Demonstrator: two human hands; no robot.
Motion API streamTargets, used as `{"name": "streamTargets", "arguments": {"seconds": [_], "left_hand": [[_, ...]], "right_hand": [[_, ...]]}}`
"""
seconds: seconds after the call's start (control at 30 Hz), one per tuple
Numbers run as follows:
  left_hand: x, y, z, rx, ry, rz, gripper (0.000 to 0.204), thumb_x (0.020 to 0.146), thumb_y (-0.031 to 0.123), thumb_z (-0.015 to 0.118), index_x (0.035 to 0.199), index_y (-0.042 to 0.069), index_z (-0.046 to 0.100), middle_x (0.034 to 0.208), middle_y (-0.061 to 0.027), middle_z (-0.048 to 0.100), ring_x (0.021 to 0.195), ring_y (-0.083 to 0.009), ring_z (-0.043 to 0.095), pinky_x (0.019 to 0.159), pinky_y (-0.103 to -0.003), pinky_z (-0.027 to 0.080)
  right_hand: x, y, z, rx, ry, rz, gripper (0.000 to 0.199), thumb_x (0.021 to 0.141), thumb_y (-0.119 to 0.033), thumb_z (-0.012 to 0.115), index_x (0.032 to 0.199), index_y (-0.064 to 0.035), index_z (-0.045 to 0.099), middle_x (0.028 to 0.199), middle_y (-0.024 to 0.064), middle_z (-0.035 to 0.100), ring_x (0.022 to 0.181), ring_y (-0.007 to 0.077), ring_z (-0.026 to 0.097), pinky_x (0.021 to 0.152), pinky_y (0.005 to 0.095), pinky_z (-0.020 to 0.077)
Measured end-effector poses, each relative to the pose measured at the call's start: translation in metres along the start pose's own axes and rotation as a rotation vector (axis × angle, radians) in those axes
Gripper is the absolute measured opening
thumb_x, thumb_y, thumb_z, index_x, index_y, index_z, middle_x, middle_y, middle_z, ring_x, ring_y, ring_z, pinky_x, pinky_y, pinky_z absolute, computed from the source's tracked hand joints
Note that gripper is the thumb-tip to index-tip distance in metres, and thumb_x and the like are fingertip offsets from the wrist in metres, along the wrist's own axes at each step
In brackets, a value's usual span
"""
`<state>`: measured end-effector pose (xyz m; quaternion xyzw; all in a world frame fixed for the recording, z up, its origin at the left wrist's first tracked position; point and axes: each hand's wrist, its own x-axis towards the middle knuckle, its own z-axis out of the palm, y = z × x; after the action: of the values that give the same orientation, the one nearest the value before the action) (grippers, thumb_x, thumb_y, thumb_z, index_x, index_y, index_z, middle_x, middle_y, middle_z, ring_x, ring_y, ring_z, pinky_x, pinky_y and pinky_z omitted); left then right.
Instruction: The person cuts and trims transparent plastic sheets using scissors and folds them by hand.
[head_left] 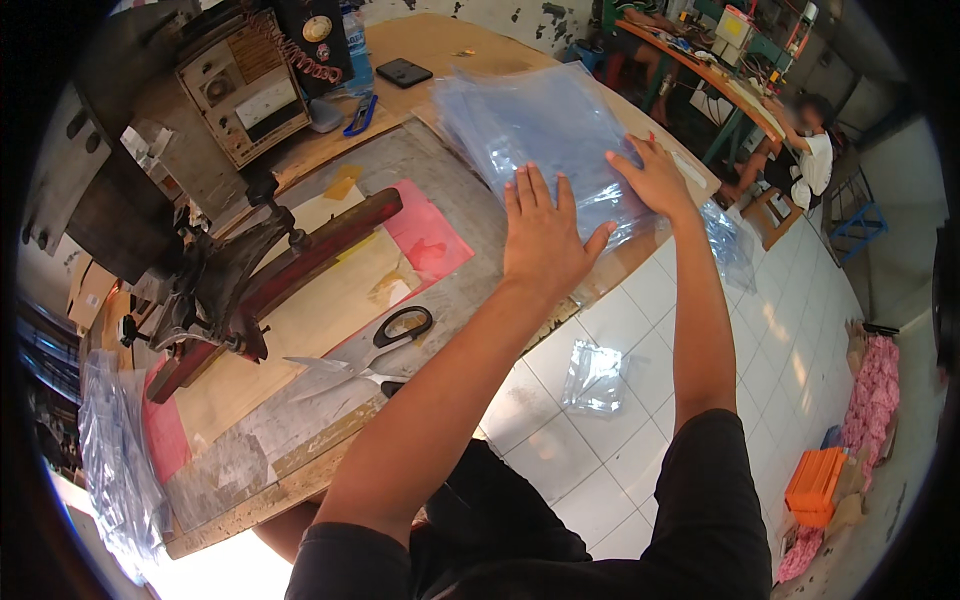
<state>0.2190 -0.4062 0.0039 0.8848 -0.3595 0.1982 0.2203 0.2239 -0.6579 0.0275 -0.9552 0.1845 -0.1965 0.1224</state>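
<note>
A stack of clear bluish plastic sheets (540,115) lies on the right part of the work table. My left hand (545,225) is spread flat on the stack's near edge, fingers pointing away from me. On the right edge rests my right hand (655,180), open, its fingers angled to the left. Neither hand grips anything. Scissors (370,345) with black handles lie partly open on the table, left of my left forearm. Beyond them a press with a long red bar (290,285) stands over a pale board (270,375) and pink sheets (432,235).
A control box (243,95), a dark phone (404,72) and a blue cutter (360,115) sit at the back. More plastic (115,450) hangs at the left edge. A clear packet (594,376) lies on the tiled floor; an orange crate (815,487) stands at right. People sit at another table (710,75).
</note>
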Motion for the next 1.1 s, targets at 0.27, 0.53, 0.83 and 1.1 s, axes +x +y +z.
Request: {"name": "streamTargets", "arguments": {"seconds": [0.27, 0.53, 0.83, 1.1], "left_hand": [[0.000, 0.004, 0.000, 0.017, -0.001, 0.018, 0.088, 0.099, 0.065, 0.041, 0.150, -0.006, 0.040, 0.153, -0.0414, 0.030, 0.148, -0.0505, 0.024, 0.123, -0.057, 0.015], [0.000, 0.003, 0.001, -0.055, -0.019, -0.004, 0.089, 0.098, 0.065, 0.043, 0.151, -0.007, 0.038, 0.155, -0.0414, 0.025, 0.150, -0.0504, 0.018, 0.123, -0.056, 0.012], [-0.002, -0.002, -0.002, -0.099, -0.040, 0.010, 0.088, 0.098, 0.063, 0.045, 0.152, -0.006, 0.037, 0.157, -0.0406, 0.023, 0.151, -0.0506, 0.015, 0.124, -0.057, 0.009], [-0.002, -0.003, 0.001, -0.176, -0.066, 0.005, 0.075, 0.103, 0.057, 0.040, 0.154, 0.002, 0.038, 0.161, -0.0328, 0.024, 0.152, -0.0502, 0.014, 0.124, -0.057, 0.009]], "right_hand": [[-0.002, 0.005, 0.000, -0.009, 0.023, 0.008, 0.084, 0.089, -0.071, 0.054, 0.151, -0.0153, 0.049, 0.159, 0.0253, 0.035, 0.145, 0.0423, 0.037, 0.117, 0.0486, 0.0329], [-0.010, -0.001, 0.002, -0.030, 0.078, 0.002, 0.081, 0.090, -0.069, 0.054, 0.150, -0.0152, 0.049, 0.155, 0.0202, 0.042, 0.142, 0.0391, 0.040, 0.115, 0.0489, 0.0354], [-0.011, -0.005, -0.001, 0.021, 0.066, -0.003, 0.078, 0.092, -0.066, 0.054, 0.149, -0.0134, 0.050, 0.153, 0.0165, 0.046, 0.141, 0.0353, 0.042, 0.115, 0.0472, 0.0361], [-0.012, 0.003, 0.004, 0.002, 0.103, -0.028, 0.079, 0.092, -0.067, 0.053, 0.149, -0.0125, 0.051, 0.153, 0.0166, 0.046, 0.144, 0.0338, 0.039, 0.119, 0.0493, 0.0259]]}}
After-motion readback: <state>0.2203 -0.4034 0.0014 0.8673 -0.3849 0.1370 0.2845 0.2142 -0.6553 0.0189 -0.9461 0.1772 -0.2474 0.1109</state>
